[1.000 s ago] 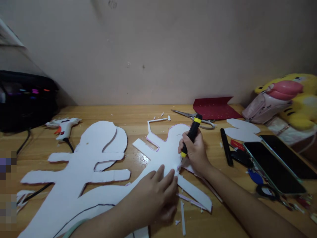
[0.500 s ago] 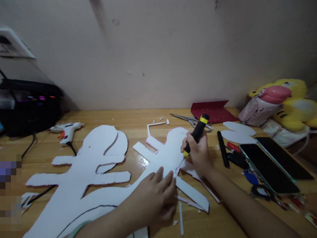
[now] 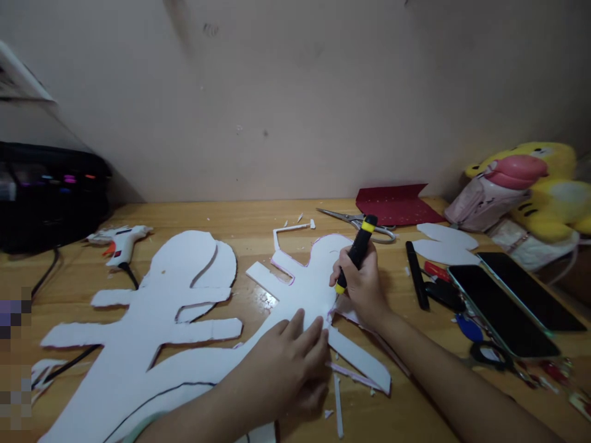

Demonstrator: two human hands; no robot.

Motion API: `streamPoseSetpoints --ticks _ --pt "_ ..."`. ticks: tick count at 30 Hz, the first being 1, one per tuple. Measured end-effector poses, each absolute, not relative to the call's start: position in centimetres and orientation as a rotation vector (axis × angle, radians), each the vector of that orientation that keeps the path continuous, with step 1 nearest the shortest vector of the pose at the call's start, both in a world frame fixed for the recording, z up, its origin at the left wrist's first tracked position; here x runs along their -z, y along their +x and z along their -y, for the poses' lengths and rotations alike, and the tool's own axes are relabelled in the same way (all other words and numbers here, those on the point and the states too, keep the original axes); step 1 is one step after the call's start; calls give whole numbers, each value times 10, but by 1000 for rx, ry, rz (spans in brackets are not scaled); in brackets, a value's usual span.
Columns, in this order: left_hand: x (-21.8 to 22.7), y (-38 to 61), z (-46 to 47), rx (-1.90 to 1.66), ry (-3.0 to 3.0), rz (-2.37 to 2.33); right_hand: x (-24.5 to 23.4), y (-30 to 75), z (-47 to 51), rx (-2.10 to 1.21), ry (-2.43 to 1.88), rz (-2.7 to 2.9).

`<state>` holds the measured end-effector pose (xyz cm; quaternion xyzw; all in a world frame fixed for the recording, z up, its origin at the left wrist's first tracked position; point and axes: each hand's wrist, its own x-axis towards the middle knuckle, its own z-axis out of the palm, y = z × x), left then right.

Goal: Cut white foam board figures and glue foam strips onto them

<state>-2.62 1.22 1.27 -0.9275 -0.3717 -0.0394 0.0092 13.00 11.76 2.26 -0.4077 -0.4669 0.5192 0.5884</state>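
My right hand (image 3: 362, 283) is closed around the black-and-yellow handle of a craft knife (image 3: 356, 252). The knife leans with its thin blade down against the edge of a white foam board figure (image 3: 300, 301), at the inner corner above a slanting arm piece. Fingers spread, my left hand (image 3: 290, 354) lies flat on the figure just left of the blade. Narrow offcut strips (image 3: 338, 406) and crumbs lie beside it. Another white cut-out figure (image 3: 180, 271) with several side arms rests to the left. A pink-purple outline runs along parts of the right figure's edge.
A glue gun (image 3: 122, 240) with its cord lies back left near a black bag (image 3: 55, 197). Behind my right hand are scissors (image 3: 378, 231) and a dark red folder (image 3: 397, 206). To the right lie a black marker (image 3: 417, 275), phones (image 3: 503, 311), a tape roll (image 3: 490, 355) and a pink bottle (image 3: 489, 191).
My right hand and the knife have shifted slightly left and down, and the blade tip sits a little farther up the edge. My left hand stays in place on the board.
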Motion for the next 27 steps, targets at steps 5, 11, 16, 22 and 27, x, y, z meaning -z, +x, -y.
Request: streamPoseSetpoints --ticks 5,11,16,22,27 --pt "-15 -26 -12 125 -2891 1155 -20 130 -121 -1204 -940 1077" --pt "-9 -28 -13 120 -2905 1156 -9 132 -120 -1145 -928 1178" --pt "-8 -28 -13 124 -2913 1174 -5 130 -115 -1097 -955 1260" --pt "-12 -27 -14 87 -2930 1187 -27 134 -120 -1012 -851 1059" --pt "-14 -27 -14 55 -2931 1162 -26 136 -120 -1087 -942 1065"
